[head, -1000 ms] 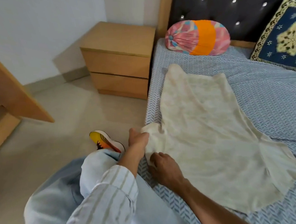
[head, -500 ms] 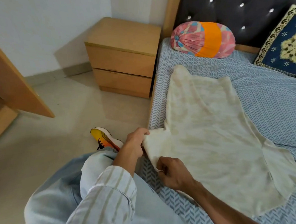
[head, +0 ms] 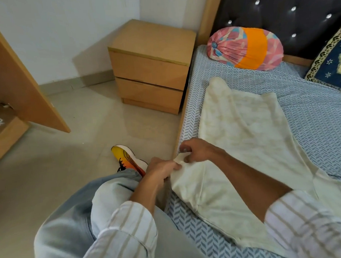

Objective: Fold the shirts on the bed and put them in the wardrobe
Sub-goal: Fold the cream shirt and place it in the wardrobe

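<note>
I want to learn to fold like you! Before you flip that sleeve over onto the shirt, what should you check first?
1. Left hand holds the sleeve end: ok, its fingers pinch the cloth.
2. Right hand holds it too: ok, its fingers curl on the same sleeve edge.
3. Cream shirt lies spread on the bed: ok, mostly flat, a few soft wrinkles.
4. Room on the shirt for the sleeve to land: ok, nothing lies on its middle.
5. Round pillow is out of the way: ok, it sits apart near the headboard.
6. Far sleeve is flat: cannot tell, the right arm covers part of it.
</note>
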